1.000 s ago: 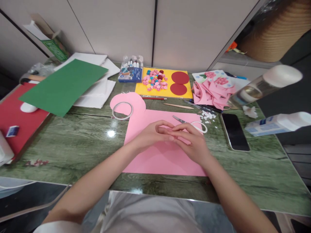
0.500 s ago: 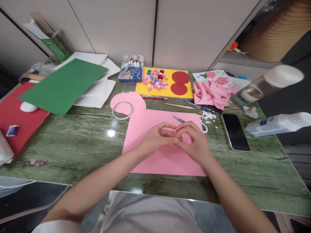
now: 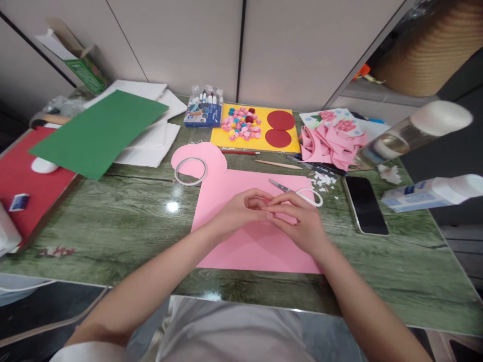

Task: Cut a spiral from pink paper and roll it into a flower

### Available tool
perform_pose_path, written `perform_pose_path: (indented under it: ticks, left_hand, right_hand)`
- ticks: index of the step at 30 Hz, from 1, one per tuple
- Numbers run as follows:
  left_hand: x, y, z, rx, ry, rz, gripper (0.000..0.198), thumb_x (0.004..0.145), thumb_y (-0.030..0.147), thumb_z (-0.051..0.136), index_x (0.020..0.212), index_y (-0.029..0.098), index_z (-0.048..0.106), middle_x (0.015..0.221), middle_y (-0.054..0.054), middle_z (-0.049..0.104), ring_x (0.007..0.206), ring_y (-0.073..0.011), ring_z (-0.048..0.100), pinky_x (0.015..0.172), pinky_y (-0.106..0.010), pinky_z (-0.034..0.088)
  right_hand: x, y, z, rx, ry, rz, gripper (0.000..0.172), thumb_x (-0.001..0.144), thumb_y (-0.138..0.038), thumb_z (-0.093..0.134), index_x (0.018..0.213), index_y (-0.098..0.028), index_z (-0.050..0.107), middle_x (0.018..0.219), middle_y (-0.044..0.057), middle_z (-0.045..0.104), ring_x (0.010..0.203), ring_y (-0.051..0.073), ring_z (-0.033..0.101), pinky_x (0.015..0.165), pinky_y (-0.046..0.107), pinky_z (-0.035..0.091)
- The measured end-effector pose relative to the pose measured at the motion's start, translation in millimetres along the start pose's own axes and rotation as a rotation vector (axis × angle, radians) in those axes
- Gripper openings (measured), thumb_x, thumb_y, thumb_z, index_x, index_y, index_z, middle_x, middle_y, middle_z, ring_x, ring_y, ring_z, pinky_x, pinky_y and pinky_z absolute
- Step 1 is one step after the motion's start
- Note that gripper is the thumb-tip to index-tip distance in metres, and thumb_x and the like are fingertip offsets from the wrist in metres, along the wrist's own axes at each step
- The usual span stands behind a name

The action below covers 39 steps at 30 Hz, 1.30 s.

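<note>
My left hand [image 3: 238,212] and my right hand [image 3: 298,221] meet fingertip to fingertip over a pink paper sheet [image 3: 252,246] in the middle of the green table [image 3: 124,221]. Both hands have curled fingers pinched together around something small that I cannot make out. Small scissors [image 3: 298,191] with white handles lie on the sheet just behind my right hand. A roll of clear tape [image 3: 190,171] rests on a pink paper circle [image 3: 211,153] to the left of the sheet.
A yellow board [image 3: 226,138] with small coloured paper pieces and two red circles [image 3: 279,128] lies at the back. Pink scraps [image 3: 332,141], a phone [image 3: 365,204], a glue bottle [image 3: 430,192] and a clear bottle [image 3: 411,133] are at the right. Green paper [image 3: 98,130] and a red mat [image 3: 22,186] are at the left.
My fingers have shifted slightly against each other, rising and then lowering over the pink sheet. The sheet slid a little. Nothing else moved.
</note>
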<state>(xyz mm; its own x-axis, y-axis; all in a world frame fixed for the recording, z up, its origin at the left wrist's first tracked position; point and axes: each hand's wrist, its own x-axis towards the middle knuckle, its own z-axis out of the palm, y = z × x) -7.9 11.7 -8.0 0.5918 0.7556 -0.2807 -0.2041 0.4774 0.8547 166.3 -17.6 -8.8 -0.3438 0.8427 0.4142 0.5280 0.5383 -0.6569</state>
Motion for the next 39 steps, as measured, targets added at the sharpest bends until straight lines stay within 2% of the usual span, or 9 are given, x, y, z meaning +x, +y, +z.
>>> perform_pose_path:
  ticks: [4, 10, 17, 24, 28, 33, 39]
  left_hand:
    - [-2, -5, 6.7, -0.134, 0.033, 0.014, 0.034, 0.063, 0.016, 0.072, 0.094, 0.016, 0.058, 0.081, -0.002, 0.064, 0.079, -0.0135, 0.060, 0.079, -0.031, 0.043]
    - [-4, -10, 14.5, -0.235, 0.108, 0.026, 0.033, 0.063, 0.012, 0.071, 0.093, 0.017, 0.059, 0.083, -0.001, 0.065, 0.081, -0.0115, 0.060, 0.081, -0.027, 0.041]
    - [-3, -15, 15.9, -0.185, 0.187, 0.051, 0.035, 0.063, 0.022, 0.074, 0.093, 0.017, 0.056, 0.079, -0.001, 0.066, 0.078, -0.0125, 0.062, 0.079, -0.029, 0.042]
    - [-4, -12, 16.4, -0.147, 0.149, 0.054, 0.032, 0.065, 0.018, 0.071, 0.092, 0.018, 0.054, 0.076, 0.001, 0.065, 0.074, -0.0111, 0.061, 0.073, -0.026, 0.043]
    - [-2, -6, 13.9, -0.063, 0.115, 0.037, 0.031, 0.066, 0.016, 0.070, 0.093, 0.018, 0.054, 0.071, 0.002, 0.062, 0.068, -0.0090, 0.060, 0.070, -0.024, 0.043]
    - [-3, -6, 11.9, 0.006, 0.111, 0.046, 0.034, 0.067, 0.019, 0.070, 0.097, 0.018, 0.055, 0.074, 0.001, 0.062, 0.071, -0.0099, 0.060, 0.071, -0.025, 0.044]
    - [-3, -12, 13.8, -0.074, 0.083, 0.033, 0.035, 0.064, 0.018, 0.072, 0.095, 0.018, 0.056, 0.077, 0.000, 0.064, 0.076, -0.0117, 0.061, 0.074, -0.027, 0.044]
  right_hand:
    - [0, -1, 0, -0.030, 0.070, 0.032, 0.019, 0.078, -0.021, 0.063, 0.094, -0.029, 0.069, 0.089, 0.003, 0.062, 0.085, 0.019, 0.059, 0.074, 0.040, 0.052]
    - [1, -3, -1, -0.031, 0.107, 0.050, 0.018, 0.078, -0.019, 0.063, 0.093, -0.028, 0.068, 0.087, 0.002, 0.062, 0.083, 0.017, 0.058, 0.072, 0.038, 0.052]
    - [1, -3, 0, -0.025, 0.108, 0.064, 0.015, 0.077, -0.024, 0.064, 0.091, -0.028, 0.068, 0.086, 0.003, 0.062, 0.082, 0.018, 0.059, 0.073, 0.039, 0.053]
    - [1, -4, -2, 0.030, 0.056, 0.068, 0.019, 0.076, -0.021, 0.065, 0.094, -0.028, 0.068, 0.088, 0.002, 0.061, 0.084, 0.017, 0.059, 0.073, 0.038, 0.052]
    - [1, -4, -2, 0.048, 0.023, 0.059, 0.014, 0.076, -0.020, 0.065, 0.089, -0.026, 0.068, 0.087, 0.002, 0.061, 0.084, 0.017, 0.058, 0.073, 0.037, 0.051]
    - [2, -5, 0, 0.027, 0.089, 0.087, 0.004, 0.075, -0.020, 0.066, 0.077, -0.024, 0.065, 0.082, 0.001, 0.061, 0.080, 0.017, 0.059, 0.071, 0.037, 0.050]
    - [3, -4, 1, 0.042, 0.083, 0.095, 0.009, 0.073, -0.019, 0.067, 0.072, -0.022, 0.058, 0.079, 0.001, 0.059, 0.079, 0.017, 0.057, 0.069, 0.036, 0.047]
